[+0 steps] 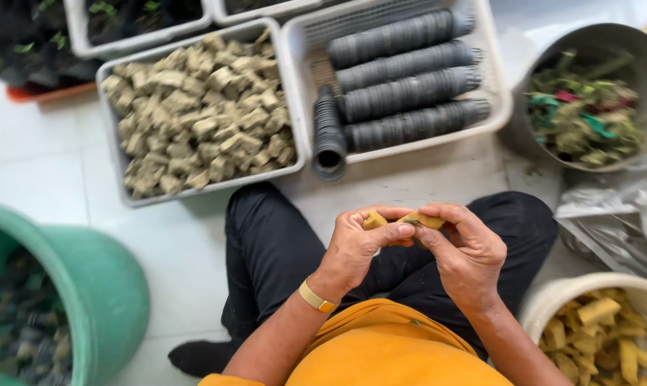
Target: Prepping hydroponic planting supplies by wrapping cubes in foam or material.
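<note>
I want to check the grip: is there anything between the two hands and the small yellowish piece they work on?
Nothing visible stands between them. The left hand and the right hand both touch the yellowish piece directly with bare fingertips, above the lap. Baskets and buckets lie around, apart from the hands.

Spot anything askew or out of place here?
One stack of black pots hangs over the white tray's rim, crosswise to the four stacks lying in rows. Both hands, left hand and right hand, hold a yellow sponge piece. Nothing spilled.
</note>
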